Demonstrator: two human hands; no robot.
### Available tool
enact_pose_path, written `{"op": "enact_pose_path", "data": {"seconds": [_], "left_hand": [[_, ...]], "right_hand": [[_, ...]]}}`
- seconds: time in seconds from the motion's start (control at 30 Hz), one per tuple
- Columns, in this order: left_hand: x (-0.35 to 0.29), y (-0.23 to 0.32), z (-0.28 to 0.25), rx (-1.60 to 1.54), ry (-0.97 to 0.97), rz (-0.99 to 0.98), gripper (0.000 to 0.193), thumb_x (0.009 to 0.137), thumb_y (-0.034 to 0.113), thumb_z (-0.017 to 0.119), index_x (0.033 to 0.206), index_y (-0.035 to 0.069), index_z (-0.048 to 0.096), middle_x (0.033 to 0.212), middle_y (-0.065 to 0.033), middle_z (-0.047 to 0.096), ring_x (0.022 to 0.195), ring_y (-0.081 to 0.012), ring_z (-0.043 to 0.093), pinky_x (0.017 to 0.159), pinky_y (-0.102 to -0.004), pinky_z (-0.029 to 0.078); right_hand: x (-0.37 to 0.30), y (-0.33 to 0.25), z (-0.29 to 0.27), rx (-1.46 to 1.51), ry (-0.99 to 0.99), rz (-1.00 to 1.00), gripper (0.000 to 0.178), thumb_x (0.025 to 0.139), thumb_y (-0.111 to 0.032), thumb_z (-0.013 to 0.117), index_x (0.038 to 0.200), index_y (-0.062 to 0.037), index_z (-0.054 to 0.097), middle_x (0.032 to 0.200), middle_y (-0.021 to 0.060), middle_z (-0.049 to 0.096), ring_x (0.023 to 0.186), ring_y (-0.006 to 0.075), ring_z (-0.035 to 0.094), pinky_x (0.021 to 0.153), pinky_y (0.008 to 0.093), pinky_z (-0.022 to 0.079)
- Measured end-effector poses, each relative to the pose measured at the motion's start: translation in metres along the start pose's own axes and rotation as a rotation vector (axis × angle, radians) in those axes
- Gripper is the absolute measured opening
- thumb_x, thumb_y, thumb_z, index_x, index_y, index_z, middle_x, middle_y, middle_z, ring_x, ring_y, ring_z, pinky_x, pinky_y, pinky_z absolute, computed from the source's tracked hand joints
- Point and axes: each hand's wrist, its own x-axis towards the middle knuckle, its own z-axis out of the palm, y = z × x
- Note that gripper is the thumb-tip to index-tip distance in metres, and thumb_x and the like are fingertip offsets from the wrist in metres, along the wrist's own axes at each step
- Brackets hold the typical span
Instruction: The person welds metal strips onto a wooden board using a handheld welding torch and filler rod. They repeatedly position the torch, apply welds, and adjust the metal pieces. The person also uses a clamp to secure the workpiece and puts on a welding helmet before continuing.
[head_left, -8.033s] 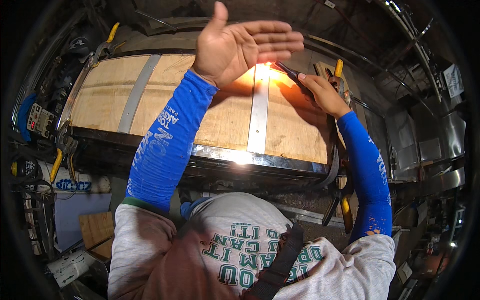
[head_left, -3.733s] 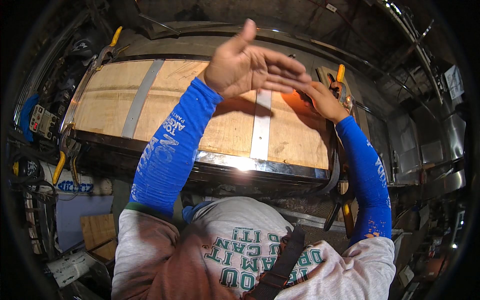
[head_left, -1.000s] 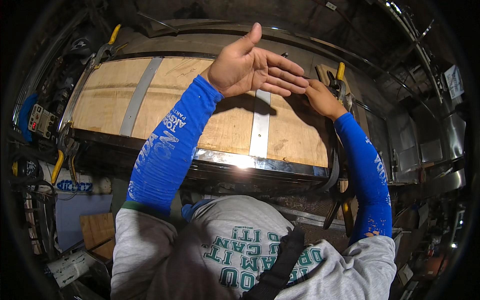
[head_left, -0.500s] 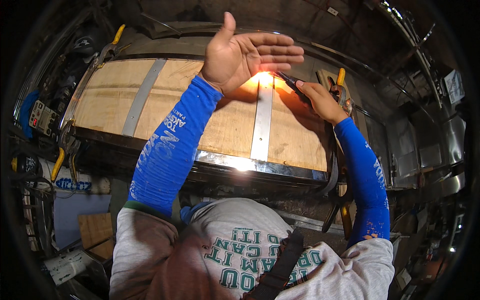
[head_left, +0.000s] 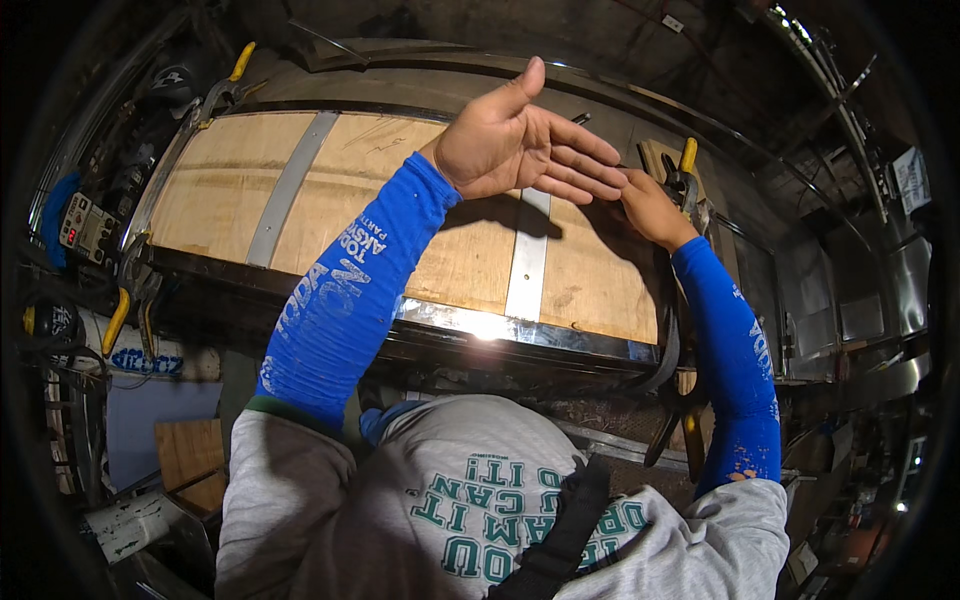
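My left hand (head_left: 520, 148) is open, palm showing, thumb up and fingers stretched out to the right. It hovers over the far part of a plywood panel (head_left: 455, 255) set in a shiny metal frame (head_left: 450, 315). A flat metal strip (head_left: 523, 275) crosses the panel below my fingers and runs on under them. My right hand (head_left: 655, 208) is closed around a black welding torch, which my left fingertips now hide. It is near the far right corner, close to a yellow-handled clamp (head_left: 688, 165). No glow shows at the strip.
Another metal strip (head_left: 290, 190) crosses the panel's left part. Yellow-handled clamps grip the left end, one far (head_left: 240, 65), one near (head_left: 118, 320). A welding machine (head_left: 85, 232) with a red display stands at left. Sheet metal (head_left: 900, 290) leans at right.
The bright welding glow at the strip's far end has gone out. My left hand has moved right and slightly down, covering the torch. My right hand has shifted only slightly.
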Motion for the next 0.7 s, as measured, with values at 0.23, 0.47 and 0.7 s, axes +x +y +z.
{"op": "enact_pose_path", "data": {"seconds": [0.23, 0.47, 0.7], "left_hand": [[0.001, -0.003, -0.001, 0.029, -0.003, -0.018, 0.115, 0.099, 0.079, 0.001, 0.145, -0.015, 0.049, 0.141, -0.0378, 0.056, 0.135, -0.0458, 0.057, 0.115, -0.0497, 0.046], [-0.005, 0.01, -0.009, -0.054, 0.063, 0.199, 0.119, 0.096, 0.083, 0.0, 0.142, -0.013, 0.054, 0.138, -0.0361, 0.059, 0.132, -0.047, 0.059, 0.114, -0.0507, 0.048], [-0.008, 0.019, -0.008, -0.036, 0.17, 0.271, 0.121, 0.096, 0.083, -0.001, 0.141, -0.015, 0.053, 0.137, -0.0375, 0.059, 0.132, -0.0493, 0.058, 0.114, -0.0519, 0.048]], "right_hand": [[-0.013, -0.035, 0.0, -0.117, -0.015, 0.12, 0.045, 0.109, -0.038, 0.05, 0.104, 0.0019, 0.07, 0.079, 0.0008, 0.063, 0.069, 0.0101, 0.054, 0.065, 0.0272, 0.045], [-0.006, -0.022, -0.001, 0.013, -0.047, 0.051, 0.05, 0.108, -0.047, 0.051, 0.098, -0.0018, 0.069, 0.075, -0.0021, 0.056, 0.067, 0.008, 0.049, 0.059, 0.0261, 0.038], [-0.01, -0.03, 0.001, -0.052, -0.028, 0.122, 0.057, 0.107, -0.053, 0.053, 0.101, 0.0009, 0.071, 0.074, -0.0015, 0.055, 0.067, 0.0088, 0.048, 0.059, 0.0265, 0.037]]}}
